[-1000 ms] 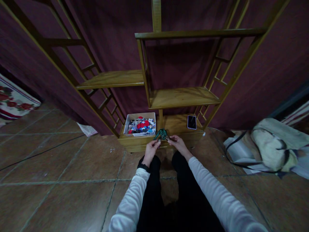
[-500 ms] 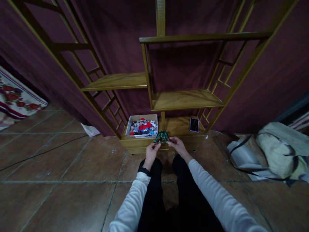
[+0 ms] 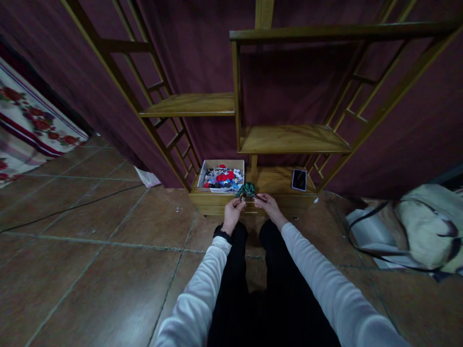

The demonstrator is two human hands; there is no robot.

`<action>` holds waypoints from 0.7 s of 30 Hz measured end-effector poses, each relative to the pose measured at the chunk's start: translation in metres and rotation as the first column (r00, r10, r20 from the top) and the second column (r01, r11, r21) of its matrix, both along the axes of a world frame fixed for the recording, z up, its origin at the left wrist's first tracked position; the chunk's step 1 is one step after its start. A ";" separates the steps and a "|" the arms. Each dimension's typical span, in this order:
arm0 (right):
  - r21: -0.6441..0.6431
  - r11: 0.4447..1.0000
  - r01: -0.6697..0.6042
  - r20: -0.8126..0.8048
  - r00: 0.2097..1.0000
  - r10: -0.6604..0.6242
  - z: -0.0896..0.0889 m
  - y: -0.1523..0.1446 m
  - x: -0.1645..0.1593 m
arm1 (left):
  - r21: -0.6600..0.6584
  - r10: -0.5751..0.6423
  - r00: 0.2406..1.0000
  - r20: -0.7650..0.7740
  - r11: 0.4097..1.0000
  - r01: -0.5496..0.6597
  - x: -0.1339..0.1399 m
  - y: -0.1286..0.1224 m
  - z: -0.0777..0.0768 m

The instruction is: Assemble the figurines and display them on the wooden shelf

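Observation:
A small green-and-black bunched item [image 3: 247, 189], possibly cloth or cord, is stretched between my two hands in front of the cabinet's low bottom shelf. My left hand [image 3: 233, 214] pinches its left end near a small pale part. At the other end, the fingertips of my right hand [image 3: 268, 204] are closed on it. Its exact kind is too small to make out. Just beyond my left hand sits an open white cardboard box [image 3: 202, 179] filled with a colourful heap of small red, blue, white and dark pieces [image 3: 224, 178].
A phone [image 3: 299, 179] lies on the bottom shelf [image 3: 274, 177] at the right. Wooden shelves [image 3: 292, 138] overhang behind. A pale bag with a dark strap [image 3: 423, 226] rests on the floor at right. On the left, a black cable [image 3: 72, 209] crosses the tiles.
The view has shifted, so the cabinet appears farther right and higher. Both hands still hold the green-and-black item, whose bunched shape has changed slightly.

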State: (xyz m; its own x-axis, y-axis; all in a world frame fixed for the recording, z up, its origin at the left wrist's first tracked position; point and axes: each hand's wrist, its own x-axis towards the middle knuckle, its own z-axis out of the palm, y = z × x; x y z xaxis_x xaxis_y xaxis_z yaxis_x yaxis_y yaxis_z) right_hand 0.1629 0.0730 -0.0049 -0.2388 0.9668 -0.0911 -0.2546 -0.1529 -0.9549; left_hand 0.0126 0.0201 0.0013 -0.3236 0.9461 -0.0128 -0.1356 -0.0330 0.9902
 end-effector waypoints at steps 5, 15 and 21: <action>-0.012 1.000 -0.025 0.002 1.000 0.025 -0.001 -0.003 0.003 | 0.011 -0.040 0.999 -0.006 0.999 0.040 0.000 -0.002 -0.003; -0.024 0.999 -0.034 0.017 0.999 0.034 -0.005 -0.002 0.012 | 0.002 0.007 0.987 -0.161 1.000 -0.007 0.004 -0.007 0.001; -0.040 0.997 -0.064 0.025 0.998 0.065 -0.007 -0.001 0.015 | -0.014 0.063 0.936 -0.348 0.997 -0.072 0.009 -0.013 0.006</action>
